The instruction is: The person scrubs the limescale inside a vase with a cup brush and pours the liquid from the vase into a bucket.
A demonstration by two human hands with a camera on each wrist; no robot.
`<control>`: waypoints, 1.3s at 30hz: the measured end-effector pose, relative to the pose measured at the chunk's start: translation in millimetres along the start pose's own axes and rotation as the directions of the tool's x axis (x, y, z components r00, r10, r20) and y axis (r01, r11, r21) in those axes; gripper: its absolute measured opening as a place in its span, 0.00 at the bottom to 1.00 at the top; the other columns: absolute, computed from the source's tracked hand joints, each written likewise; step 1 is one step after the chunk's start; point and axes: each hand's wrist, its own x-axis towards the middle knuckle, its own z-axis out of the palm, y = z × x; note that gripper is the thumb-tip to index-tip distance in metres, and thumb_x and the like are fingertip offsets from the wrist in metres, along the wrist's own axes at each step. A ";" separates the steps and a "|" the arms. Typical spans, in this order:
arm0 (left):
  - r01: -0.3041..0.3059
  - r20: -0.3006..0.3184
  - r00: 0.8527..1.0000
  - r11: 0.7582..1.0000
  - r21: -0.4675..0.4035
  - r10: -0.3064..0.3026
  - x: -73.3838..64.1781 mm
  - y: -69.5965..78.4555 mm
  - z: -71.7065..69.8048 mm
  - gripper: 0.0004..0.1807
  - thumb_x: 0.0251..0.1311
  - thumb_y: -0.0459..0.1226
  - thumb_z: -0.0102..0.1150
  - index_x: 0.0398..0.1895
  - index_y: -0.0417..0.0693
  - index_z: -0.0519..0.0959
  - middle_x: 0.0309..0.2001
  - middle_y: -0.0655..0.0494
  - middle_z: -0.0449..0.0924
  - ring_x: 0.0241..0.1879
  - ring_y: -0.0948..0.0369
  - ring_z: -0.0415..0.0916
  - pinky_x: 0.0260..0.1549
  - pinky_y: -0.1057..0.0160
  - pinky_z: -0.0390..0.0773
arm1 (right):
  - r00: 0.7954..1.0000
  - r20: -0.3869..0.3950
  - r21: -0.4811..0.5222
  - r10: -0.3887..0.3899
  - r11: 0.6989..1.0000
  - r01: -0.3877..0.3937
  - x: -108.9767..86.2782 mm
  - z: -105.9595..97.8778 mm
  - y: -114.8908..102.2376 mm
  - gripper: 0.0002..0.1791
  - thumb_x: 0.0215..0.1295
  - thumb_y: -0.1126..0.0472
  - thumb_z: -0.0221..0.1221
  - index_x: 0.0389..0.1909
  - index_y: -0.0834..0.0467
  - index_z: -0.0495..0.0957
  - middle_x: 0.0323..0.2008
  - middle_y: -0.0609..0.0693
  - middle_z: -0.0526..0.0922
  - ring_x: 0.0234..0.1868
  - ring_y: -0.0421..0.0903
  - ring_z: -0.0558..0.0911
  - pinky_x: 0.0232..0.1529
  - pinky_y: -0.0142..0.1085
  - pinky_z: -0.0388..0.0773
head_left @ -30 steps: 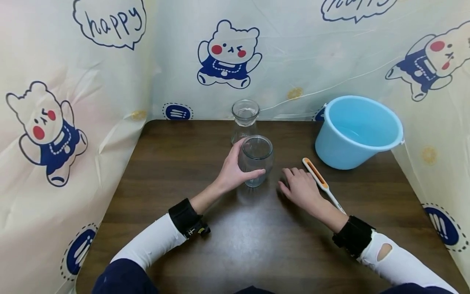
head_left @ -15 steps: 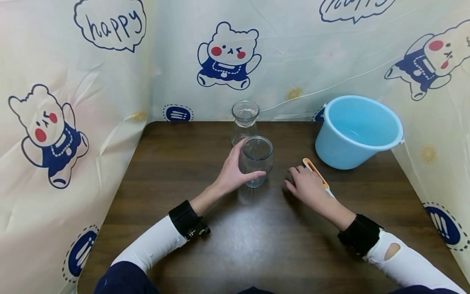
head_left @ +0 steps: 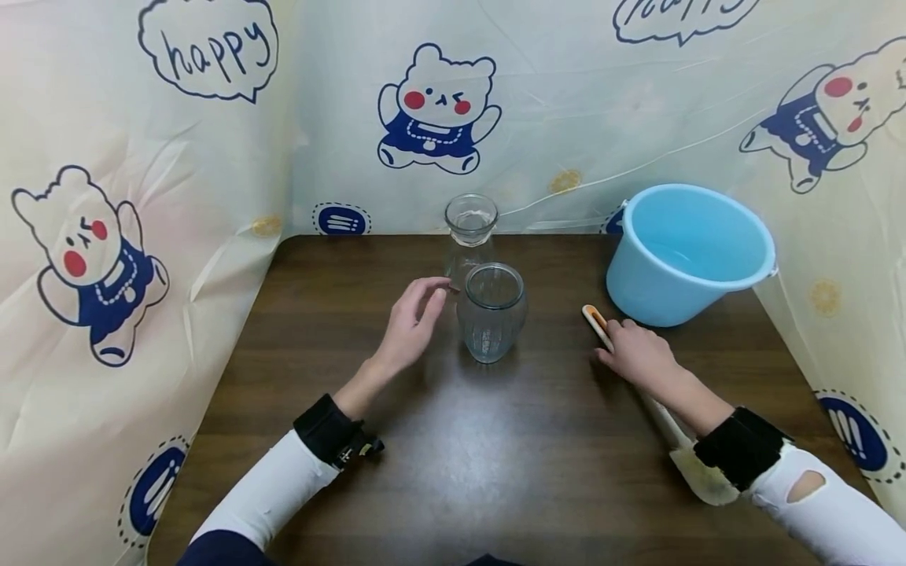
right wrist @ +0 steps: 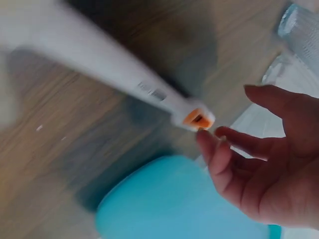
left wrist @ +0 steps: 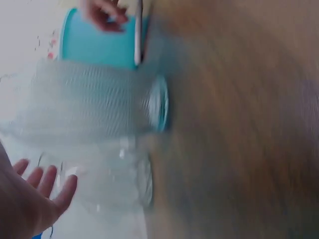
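A clear glass jar (head_left: 490, 322) stands upright mid-table, with a narrow-necked glass carafe (head_left: 470, 236) just behind it. My left hand (head_left: 409, 324) is left of the jar, apart from it; in the left wrist view that hand (left wrist: 37, 199) has its fingers spread and holds nothing. My right hand (head_left: 640, 354) is over the white-and-orange handle of a long-handled brush (head_left: 701, 475), whose broad pale head lies partly under the wrist. In the right wrist view, the right hand's fingertips (right wrist: 204, 139) are close to the handle's orange end (right wrist: 198, 118), the thumb apart from it.
A light blue bucket (head_left: 672, 287) stands at the back right of the dark wooden table (head_left: 439, 487). Behind and at the sides hangs a pale printed curtain (head_left: 333, 94).
My left hand has let go of the jar and drawn back to the left. My right hand has moved right, over the brush handle. Jar, carafe and bucket stay put.
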 end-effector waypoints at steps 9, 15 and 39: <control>0.023 0.058 0.996 0.864 0.504 -0.061 -0.4 -11.7 -40.0 0.22 0.69 0.52 0.47 0.51 0.47 0.80 0.51 0.48 0.78 0.49 0.55 0.74 0.44 0.48 0.79 | 0.967 0.225 0.019 0.116 0.992 -0.123 -6.0 0.2 17.0 0.19 0.63 0.52 0.60 0.33 0.65 0.71 0.24 0.57 0.75 0.21 0.50 0.75 0.17 0.40 0.72; -0.048 0.094 0.995 0.722 0.690 -0.024 -1.8 -20.9 -51.2 0.18 0.68 0.47 0.50 0.49 0.45 0.80 0.47 0.47 0.80 0.44 0.51 0.75 0.38 0.47 0.79 | 0.942 0.316 0.039 0.110 0.991 -0.129 -2.3 5.0 20.9 0.14 0.64 0.55 0.61 0.34 0.64 0.74 0.24 0.55 0.76 0.22 0.48 0.75 0.17 0.37 0.71; -0.030 0.126 0.988 0.702 0.711 -0.085 -3.0 -30.6 -55.6 0.20 0.67 0.48 0.51 0.53 0.46 0.79 0.50 0.46 0.79 0.46 0.50 0.74 0.41 0.45 0.78 | 0.995 -0.093 0.310 -0.039 0.949 0.066 23.0 -86.0 -11.0 0.16 0.67 0.59 0.59 0.44 0.68 0.71 0.31 0.65 0.84 0.24 0.51 0.82 0.21 0.43 0.81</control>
